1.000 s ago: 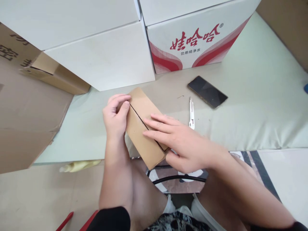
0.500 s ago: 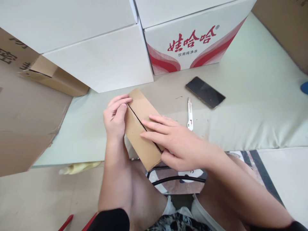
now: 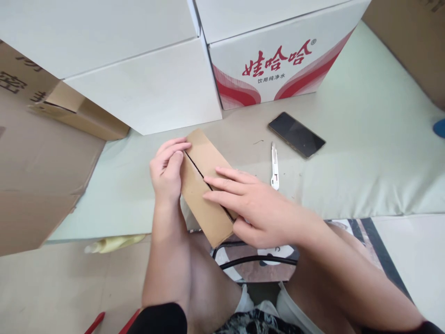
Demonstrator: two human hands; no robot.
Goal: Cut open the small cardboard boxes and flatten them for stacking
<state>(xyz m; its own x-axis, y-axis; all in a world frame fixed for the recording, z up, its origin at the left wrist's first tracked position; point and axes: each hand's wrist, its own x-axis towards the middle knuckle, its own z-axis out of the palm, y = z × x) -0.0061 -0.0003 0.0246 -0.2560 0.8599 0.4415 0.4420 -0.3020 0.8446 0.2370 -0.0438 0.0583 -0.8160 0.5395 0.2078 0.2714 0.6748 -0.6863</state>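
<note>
A small brown cardboard box [image 3: 205, 206] is tilted at the front edge of the covered table, its two top flaps meeting along a dark, narrow gap. My left hand [image 3: 169, 167] grips its far left corner, thumb and fingers closed around the edge. Across the top lies my right hand [image 3: 243, 199], fingers stretched out and apart over the gap, with the thumb by the near right end. The underside of the box is hidden. Beyond my right hand, a white utility knife [image 3: 274, 169] lies on the cloth.
A dark smartphone [image 3: 296, 134] lies behind the knife. White cartons [image 3: 146, 88] and a red-and-white printed carton [image 3: 278, 69] are stacked at the back. Large brown cardboard [image 3: 41, 171] stands at left, another brown box [image 3: 410, 41] at far right. A blue object [image 3: 439, 128] shows at the right edge.
</note>
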